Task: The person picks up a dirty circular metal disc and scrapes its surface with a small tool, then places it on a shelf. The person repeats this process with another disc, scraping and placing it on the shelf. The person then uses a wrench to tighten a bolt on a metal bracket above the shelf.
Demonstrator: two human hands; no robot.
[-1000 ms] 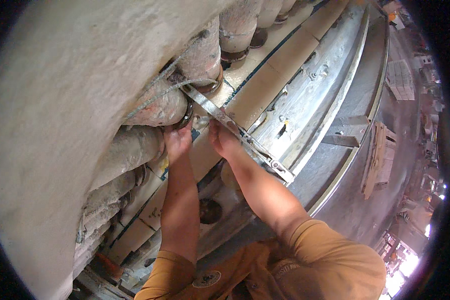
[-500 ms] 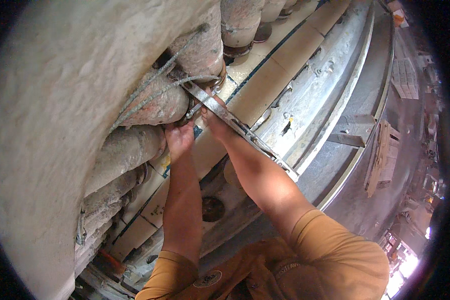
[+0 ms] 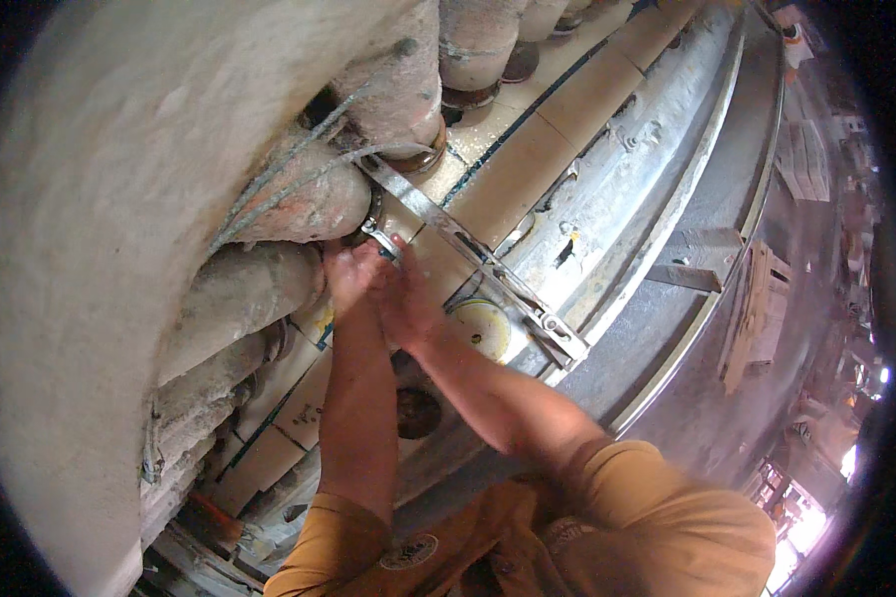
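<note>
The wrench, a small bright metal tool, sits at the joint where a dust-coated pipe meets the flat metal bar, close to the upper edge of the tan panel row. The left hand is closed around the wrench's lower end; the right hand presses against it, touching the left, but whether its fingers are closed on anything cannot be told from this view. The wrench is judged stiff, fairly light and unlikely to bend; its polished surface may slip under a dusty palm, so hold is best taken far down the handle, away from the head. The bar is rigid and runs diagonally to a bolted clamp at the inner edge of the curved steel rim. A round yellowish disc, possibly a label or cap, lies on the panel row just beside the right wrist. Stacked pale boards stand well apart at the right.
</note>
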